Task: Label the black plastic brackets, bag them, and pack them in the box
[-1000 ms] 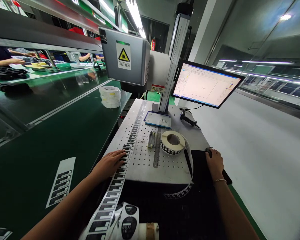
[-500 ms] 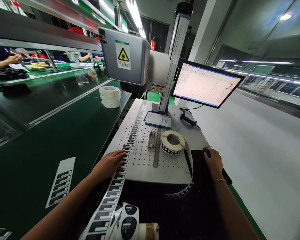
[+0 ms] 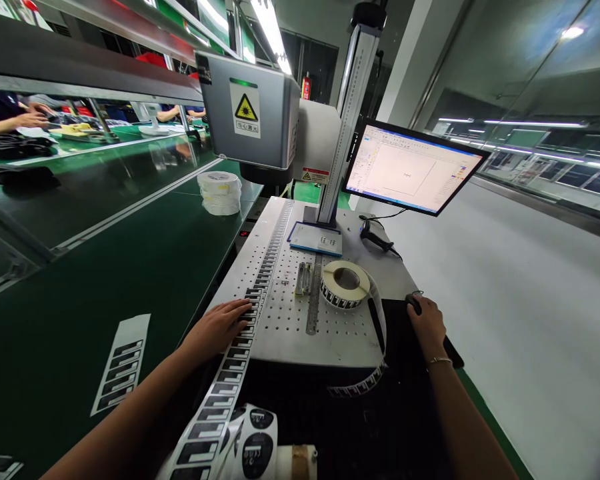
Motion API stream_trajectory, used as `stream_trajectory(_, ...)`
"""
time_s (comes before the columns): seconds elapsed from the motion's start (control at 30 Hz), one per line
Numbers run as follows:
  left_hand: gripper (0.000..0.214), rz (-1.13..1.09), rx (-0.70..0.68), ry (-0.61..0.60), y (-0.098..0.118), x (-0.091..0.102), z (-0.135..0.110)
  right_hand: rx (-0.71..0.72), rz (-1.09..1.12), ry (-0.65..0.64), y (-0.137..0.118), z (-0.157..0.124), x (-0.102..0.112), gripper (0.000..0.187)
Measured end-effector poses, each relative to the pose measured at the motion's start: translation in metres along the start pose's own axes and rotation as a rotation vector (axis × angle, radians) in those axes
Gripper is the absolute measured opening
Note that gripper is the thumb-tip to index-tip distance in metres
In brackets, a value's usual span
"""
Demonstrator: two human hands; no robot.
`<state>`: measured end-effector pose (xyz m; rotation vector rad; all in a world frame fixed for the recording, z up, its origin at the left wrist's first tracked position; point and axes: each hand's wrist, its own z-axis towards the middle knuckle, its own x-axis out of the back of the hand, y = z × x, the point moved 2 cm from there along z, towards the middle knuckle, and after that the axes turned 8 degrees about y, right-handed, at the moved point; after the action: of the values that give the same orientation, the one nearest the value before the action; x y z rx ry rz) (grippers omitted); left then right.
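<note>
A long strip of black-and-white labels (image 3: 237, 357) runs from the bottom of the view up the left side of a perforated metal plate (image 3: 280, 347). My left hand (image 3: 221, 325) lies flat on its left edge, fingers stretched over the labels. At the right, my right hand (image 3: 427, 323) is wrapped over a black computer mouse (image 3: 414, 305) on a dark pad. Between the hands sits a roll of labels (image 3: 346, 283), its loose tail curling down past the plate's front edge. Beside it lie a steel ruler (image 3: 314, 307) and a small clear-and-metal piece (image 3: 304, 279).
A laser marking head (image 3: 250, 113) hangs above the plate on a column (image 3: 350, 120). A monitor (image 3: 415, 167) and a handheld scanner (image 3: 377, 238) are at the right. White rolls (image 3: 220, 193) and a cut label strip (image 3: 123, 363) lie on the green bench. Co-workers' hands show at far left.
My hands and the label strip look unchanged. At far left a co-worker's hands have shifted slightly.
</note>
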<state>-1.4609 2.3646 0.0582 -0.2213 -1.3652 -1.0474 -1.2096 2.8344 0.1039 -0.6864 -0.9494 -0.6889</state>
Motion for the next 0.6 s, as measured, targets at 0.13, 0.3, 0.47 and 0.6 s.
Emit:
stream_trajectory(0.13,0.054,-0.014,0.014,0.006,-0.004,-0.0025,-0.0009,-0.002,0.005,0.003,-0.0005,-0.0007,0.0007,0.048)
stream_trajectory(0.3,0.053,-0.02,0.01,0.023,-0.0068,-0.0055,-0.0009,-0.003,0.017,0.024,0.0006,-0.0012,0.0003,0.047)
stream_trajectory(0.47,0.054,-0.003,-0.001,0.008,-0.0062,-0.0058,-0.0008,-0.016,0.022,0.055,0.004,-0.0006,-0.0028,0.047)
stream_trajectory(0.6,0.052,0.002,-0.006,-0.003,-0.0038,-0.0028,0.0024,-0.011,0.026,0.06,0.0072,0.0025,-0.0055,0.047)
